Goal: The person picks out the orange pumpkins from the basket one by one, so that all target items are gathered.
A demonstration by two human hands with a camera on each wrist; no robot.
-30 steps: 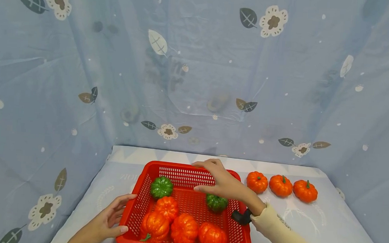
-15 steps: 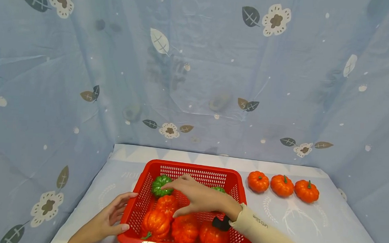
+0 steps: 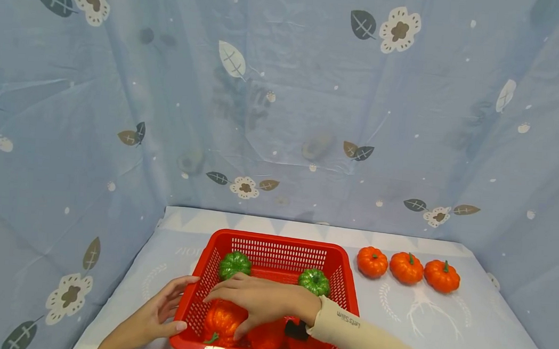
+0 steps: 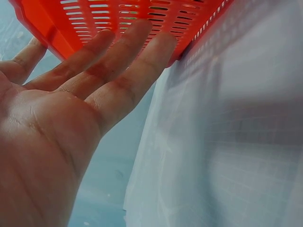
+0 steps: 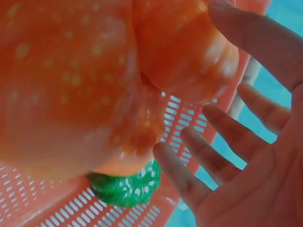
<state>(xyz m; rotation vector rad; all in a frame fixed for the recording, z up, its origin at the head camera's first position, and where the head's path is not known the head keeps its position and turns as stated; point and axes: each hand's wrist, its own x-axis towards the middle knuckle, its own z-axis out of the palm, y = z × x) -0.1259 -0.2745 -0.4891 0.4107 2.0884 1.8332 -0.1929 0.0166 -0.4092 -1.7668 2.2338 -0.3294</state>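
A red perforated basket holds several small orange and green pumpkins. My left hand is at its left side, thumb spread; in the left wrist view its nearly straight fingers lie against the slotted wall. Over the front of the basket hovers my right hand, palm down. Its fingers are spread around the front-left orange pumpkin without gripping it. The right wrist view shows a gap between the fingers and an orange pumpkin. My right hand and wrist partly cover the other orange pumpkins.
Behind the right hand, a green pumpkin sits at the basket's back left, another green pumpkin at the right. Three orange pumpkins stand in a row on the table to the right. A patterned curtain encloses the table.
My right hand has come from the basket's back right, over the green pumpkin there, leftward and toward me, down over the front-left orange pumpkin. The left hand stays at the basket's side.
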